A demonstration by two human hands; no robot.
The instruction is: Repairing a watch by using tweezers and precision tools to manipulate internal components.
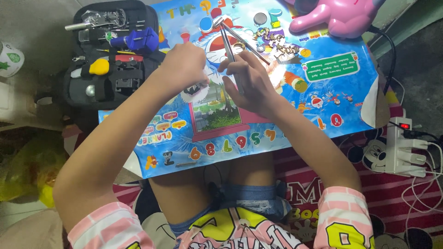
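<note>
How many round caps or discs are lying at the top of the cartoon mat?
3 show clearly: a blue disc, a grey disc and a teal cap further right. More may be hidden among the brass parts or behind the hands.

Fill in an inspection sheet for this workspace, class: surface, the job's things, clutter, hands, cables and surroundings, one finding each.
Surface: blue cartoon poster covers a low table.
Job's things: tweezers in the right hand; small brass parts lie beyond their tips.
Clutter: open black tool case with blue and yellow tools; pink toy at the far edge.
Hands: right hand grips the tweezers; left hand is closed, what it pinches is hidden.
Cables: white power strip with white leads; black cable behind the poster.
Surroundings: red cartoon mat; yellow bag.
</note>
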